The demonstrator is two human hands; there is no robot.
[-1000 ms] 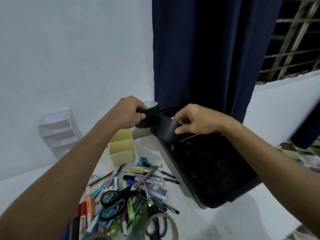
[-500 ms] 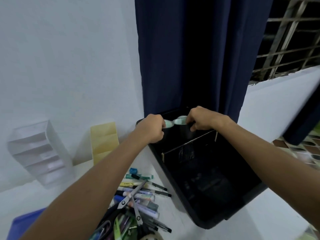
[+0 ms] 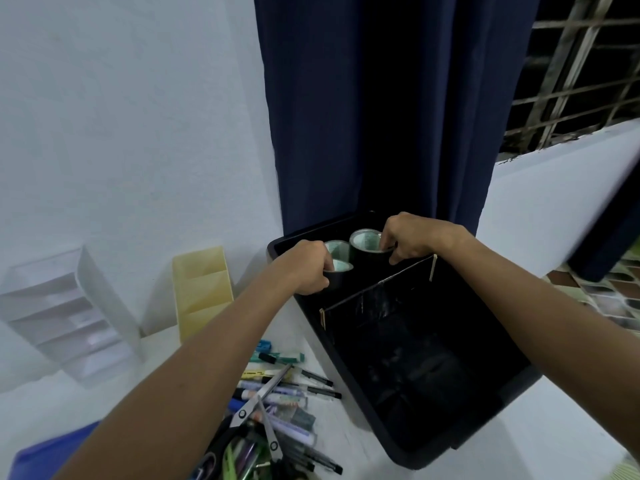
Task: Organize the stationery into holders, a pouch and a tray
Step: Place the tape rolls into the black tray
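1. black tray (image 3: pixel 433 441) sits at the tabletop's (image 3: pixel 346 441) far right corner, overhanging the right edge; its near compartment looks bare.
2. left hand (image 3: pixel 304 268) grips one dark tape roll (image 3: pixel 337 277); right hand (image 3: pixel 412 239) grips another tape roll (image 3: pixel 363 245), both in the far compartment; a third is half hidden.
3. pens (image 3: pixel 294 393) and scissors (image 3: pixel 259 407) crowd the near edge, cut off by the frame.

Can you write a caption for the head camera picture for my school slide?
Two hands, left hand and right hand, set black tape rolls into the back section of a black tray beside scattered pens.
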